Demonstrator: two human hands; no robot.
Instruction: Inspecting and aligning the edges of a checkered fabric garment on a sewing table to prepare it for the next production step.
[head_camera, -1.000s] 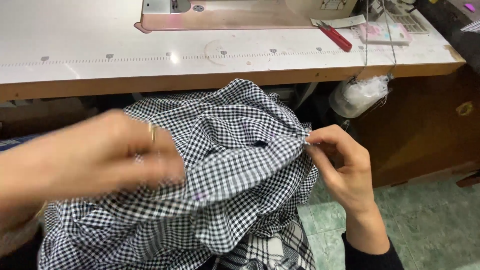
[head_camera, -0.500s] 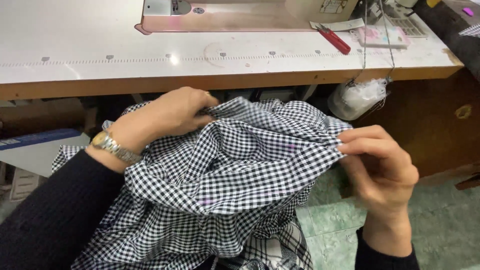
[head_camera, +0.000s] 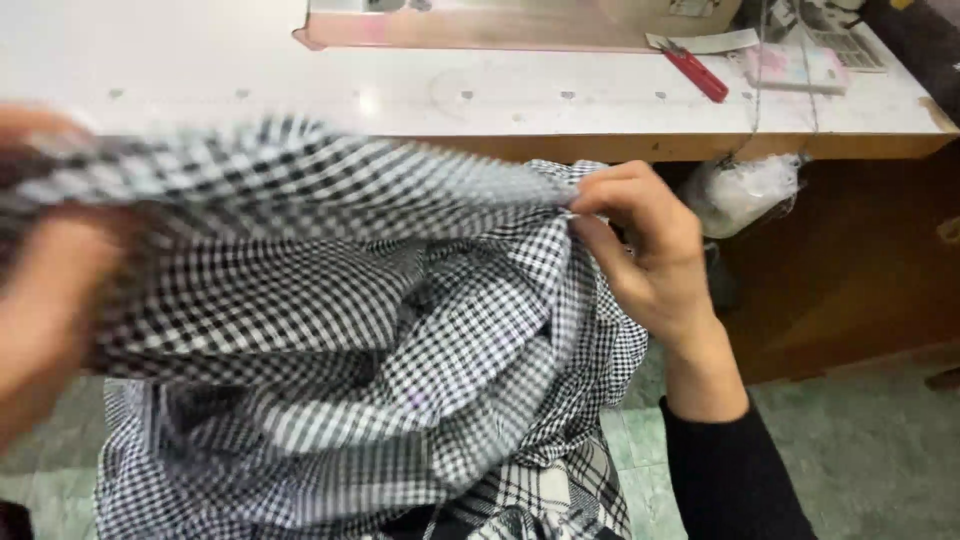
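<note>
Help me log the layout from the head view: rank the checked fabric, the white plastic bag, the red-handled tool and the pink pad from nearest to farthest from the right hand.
1. checked fabric, pinched in the right hand.
2. white plastic bag, right, below the table edge.
3. red-handled tool, on the tabletop above.
4. pink pad, farther right.

Small flat pack (head_camera: 795, 68) with pink and pale wrapper lies on white sewing table (head_camera: 300, 95), far right, just right of red-handled snips (head_camera: 697, 74). Grey keypad device (head_camera: 850, 45) with rows of buttons sits behind it at table's back right edge; display not readable. White crumpled plastic bag (head_camera: 740, 192) hangs under table edge at right.
</note>
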